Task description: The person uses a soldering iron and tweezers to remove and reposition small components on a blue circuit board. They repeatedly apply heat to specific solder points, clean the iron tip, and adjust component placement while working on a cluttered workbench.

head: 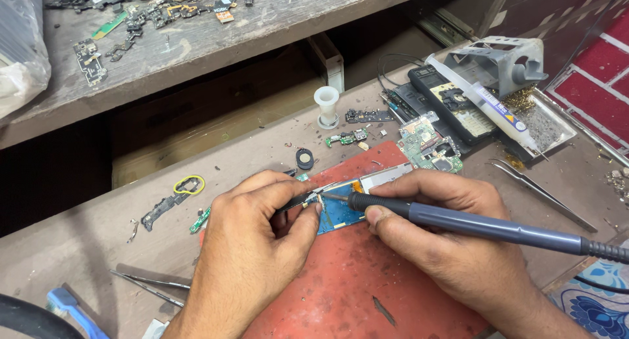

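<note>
My left hand (252, 244) pinches black tweezers (298, 201) whose tips meet a small part on a blue circuit board (337, 214). The board lies on a red work mat (354, 286). My right hand (439, 237) grips a grey-blue soldering iron (472, 222) like a pen. Its metal tip (334, 197) touches the same spot at the board's upper left edge. The iron's cable runs off to the right.
A green circuit board (429, 145) and a dark opened phone (452, 106) lie behind the mat. A white syringe tube (488, 106), a grey iron stand (508, 60), steel tweezers (540, 193), a white spool (326, 106) and small parts lie around. An upper shelf (164, 50) holds more boards.
</note>
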